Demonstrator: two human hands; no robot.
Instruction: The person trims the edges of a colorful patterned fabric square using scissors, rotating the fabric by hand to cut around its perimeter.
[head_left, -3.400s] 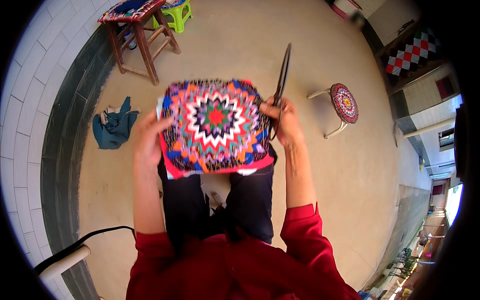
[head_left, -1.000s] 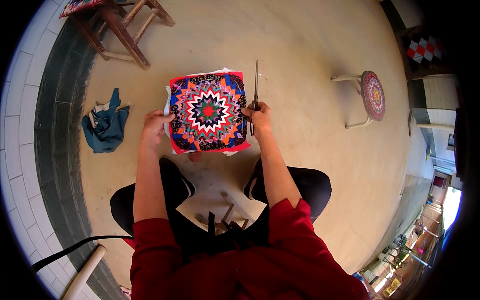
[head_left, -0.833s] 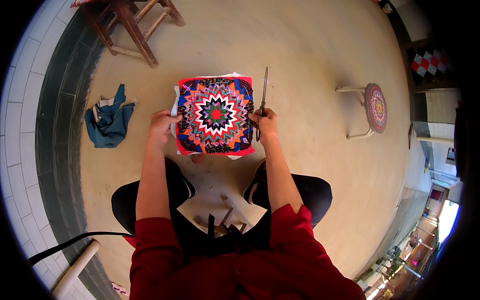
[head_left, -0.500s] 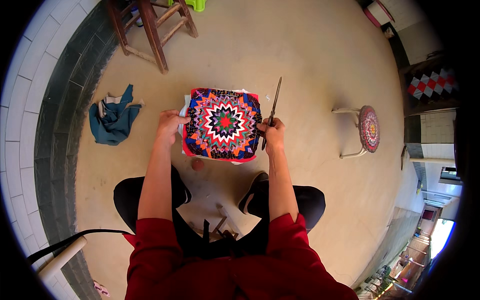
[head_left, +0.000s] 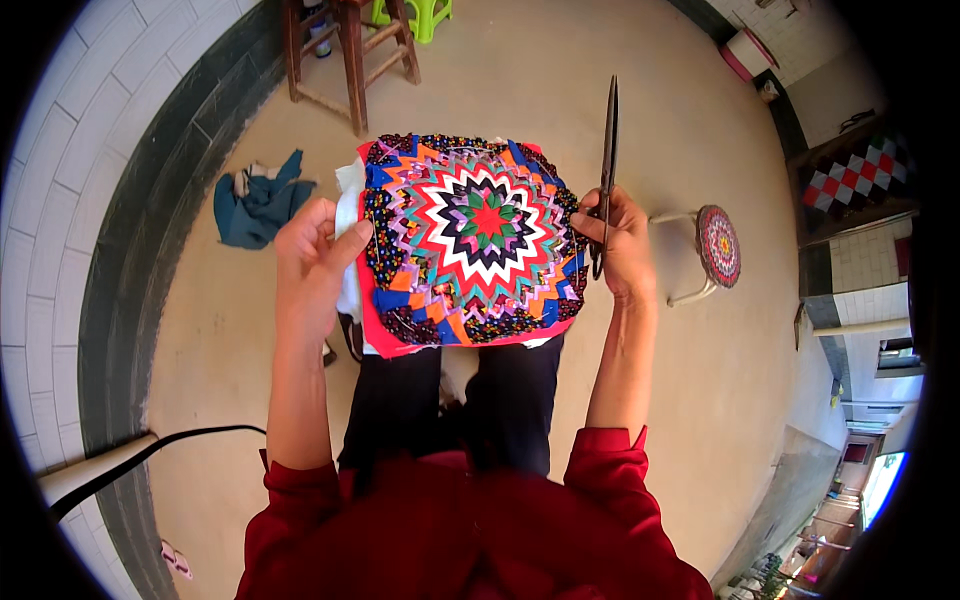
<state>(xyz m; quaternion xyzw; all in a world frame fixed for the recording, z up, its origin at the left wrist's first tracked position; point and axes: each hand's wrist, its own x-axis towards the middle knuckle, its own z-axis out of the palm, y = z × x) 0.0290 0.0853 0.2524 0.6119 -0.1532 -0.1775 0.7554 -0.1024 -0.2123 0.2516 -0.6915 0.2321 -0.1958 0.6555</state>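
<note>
Between my hands, a square patchwork cushion pad (head_left: 480, 235) faces up, with a zigzag star in red, white, black, green, orange and blue. Red and white cloth layers show along its edges. At its left edge my left hand (head_left: 322, 250) pinches the fabric, thumb on top. My right hand (head_left: 622, 240) grips the right edge and also holds dark metal scissors (head_left: 609, 150), whose closed blades point away from me. The pad hangs over my thighs, hiding my knees.
A crumpled teal cloth (head_left: 258, 205) lies on the floor to the left. A wooden stool (head_left: 356, 65) and a green plastic stool (head_left: 428, 15) stand at the far left. To the right is a small stool (head_left: 718, 246) with a patterned round seat. A tiled wall (head_left: 60, 220) runs along the left.
Both hands have lifted the pad nearer to me, with the scissors still in my right hand. My knees have come together beneath it. The ball-like object on the floor is no longer visible.
</note>
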